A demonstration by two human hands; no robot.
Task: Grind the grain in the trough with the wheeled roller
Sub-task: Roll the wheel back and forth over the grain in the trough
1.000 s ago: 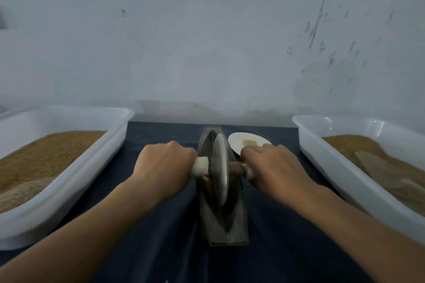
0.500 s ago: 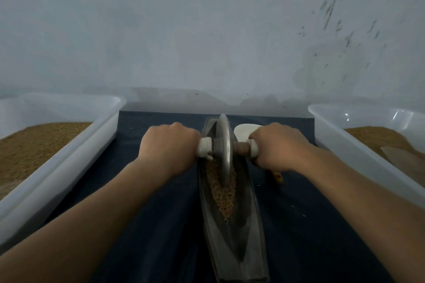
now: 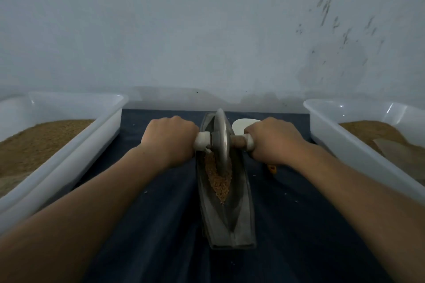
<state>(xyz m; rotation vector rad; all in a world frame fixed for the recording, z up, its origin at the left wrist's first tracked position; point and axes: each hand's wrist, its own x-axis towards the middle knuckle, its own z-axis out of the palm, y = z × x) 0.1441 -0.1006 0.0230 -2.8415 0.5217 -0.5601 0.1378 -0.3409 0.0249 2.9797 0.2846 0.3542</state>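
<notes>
While your left hand (image 3: 169, 141) and right hand (image 3: 274, 141) clasp the wheeled roller (image 3: 222, 131) by its handles, press evenly, tracking straight through the grain (image 3: 218, 179).

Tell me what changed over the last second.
The wheeled roller rolled away from the person to the far end of the trough, uncovering the grain behind it. The left hand and right hand kept gripping its handles; nothing was let go. Trough and white tubs stayed put.

Trough (image 3: 243, 213) between left tub (image 3: 69, 156), right tub (image 3: 345, 145)
</notes>
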